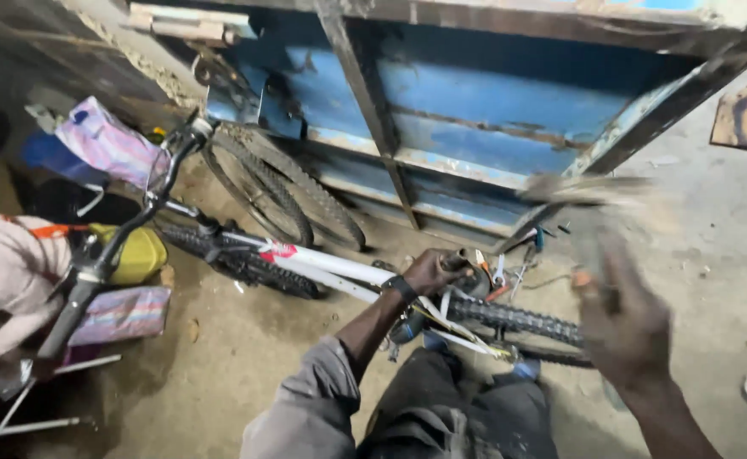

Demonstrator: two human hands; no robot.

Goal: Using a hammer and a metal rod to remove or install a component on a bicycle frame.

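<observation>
Blue metal gate (509, 102): upright at the back, rusted frame, spanning most of the view. Serves as backdrop and stop for the work area.

White bicycle (322, 263): laid on its side across the dirt floor (220, 357), handlebar (93, 263) toward the left, front wheel (280, 191) leaning near the gate, rear wheel (518, 321) close in front of the knees. Placed flat, probably to bring the rear hub within reach.

Bags and yellow container (140, 251): piled at left, just beside the handlebar, clear of the frame.

Left hand (431, 270): wristband worn, fingers closed around a dark part at the rear of the frame, beside the rear wheel. Firm wrap, apparently steadying the bicycle against movement.

Right hand (624, 319): raised, apart from the bicycle, heavily blurred. Appears clasped around a long, pale tool (586, 191) pointing up toward the gate; exact grip not readable through the blur.

Small hand tools (509, 268): scattered on the ground between rear wheel and gate, kept near.
</observation>
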